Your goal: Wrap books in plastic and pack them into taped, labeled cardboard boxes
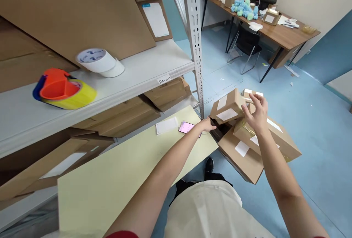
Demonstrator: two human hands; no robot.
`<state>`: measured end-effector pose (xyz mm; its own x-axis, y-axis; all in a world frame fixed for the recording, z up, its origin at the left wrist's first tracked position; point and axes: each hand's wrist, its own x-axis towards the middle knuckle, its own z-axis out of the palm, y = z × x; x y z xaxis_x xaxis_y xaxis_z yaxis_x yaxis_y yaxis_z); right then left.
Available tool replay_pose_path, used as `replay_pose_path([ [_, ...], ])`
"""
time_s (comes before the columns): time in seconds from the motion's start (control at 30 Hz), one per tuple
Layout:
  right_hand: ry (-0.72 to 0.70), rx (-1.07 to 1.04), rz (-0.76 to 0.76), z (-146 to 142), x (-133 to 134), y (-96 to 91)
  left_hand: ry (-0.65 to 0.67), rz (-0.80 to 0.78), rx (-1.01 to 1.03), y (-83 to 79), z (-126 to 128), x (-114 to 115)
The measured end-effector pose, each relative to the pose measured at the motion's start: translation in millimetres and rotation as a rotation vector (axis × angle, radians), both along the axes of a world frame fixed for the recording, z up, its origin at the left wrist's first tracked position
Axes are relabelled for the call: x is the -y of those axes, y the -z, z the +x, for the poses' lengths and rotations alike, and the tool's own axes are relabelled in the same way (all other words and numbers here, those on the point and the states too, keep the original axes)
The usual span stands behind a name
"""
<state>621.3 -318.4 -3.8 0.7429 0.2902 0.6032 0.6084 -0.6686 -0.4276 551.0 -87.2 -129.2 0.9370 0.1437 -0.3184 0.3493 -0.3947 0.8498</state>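
My left hand (208, 124) reaches past the table's right end, close to the lower left corner of a tilted cardboard box (228, 106). Its visible fingers are stretched out; whether they touch the box I cannot tell. My right hand (256, 113) is raised just right of that box, fingers curved and apart, holding nothing. Beneath lie more taped boxes with white labels, among them a long box (287, 141) and a wide box (240, 157). A phone (186, 127) with a lit pink screen lies on the pale yellow table (132, 168), partly behind my left forearm.
A white slip (167, 125) lies beside the phone. The grey shelf (154, 62) at left holds white tape rolls (96, 61), a tape dispenser (63, 88) and large cartons. A metal upright (194, 29) stands beyond the table. Farther off are a chair (246, 41) and a desk (294, 34).
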Motion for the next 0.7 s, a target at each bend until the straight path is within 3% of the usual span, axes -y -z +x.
replay_pose_path([
  [0.13,-0.008,0.043,0.036,-15.2,-11.7,-6.5,0.008,0.143,-0.160,-12.2,-33.4,-18.5],
  [0.3,-0.128,0.072,0.081,-53.6,-48.2,-19.9,-0.105,0.173,0.072,-40.1,-109.2,-46.9],
  [0.43,-0.276,0.094,0.133,-95.2,-96.7,-21.1,-0.309,0.146,0.299,-58.6,-198.2,-75.5],
  [0.57,-0.458,0.055,0.164,-154.3,-158.9,-14.9,-0.568,0.142,0.393,-68.6,-300.9,-101.8],
  [0.7,-0.816,-0.138,0.144,-236.9,-222.3,5.4,-0.865,0.138,0.356,-63.9,-402.9,-116.4],
])
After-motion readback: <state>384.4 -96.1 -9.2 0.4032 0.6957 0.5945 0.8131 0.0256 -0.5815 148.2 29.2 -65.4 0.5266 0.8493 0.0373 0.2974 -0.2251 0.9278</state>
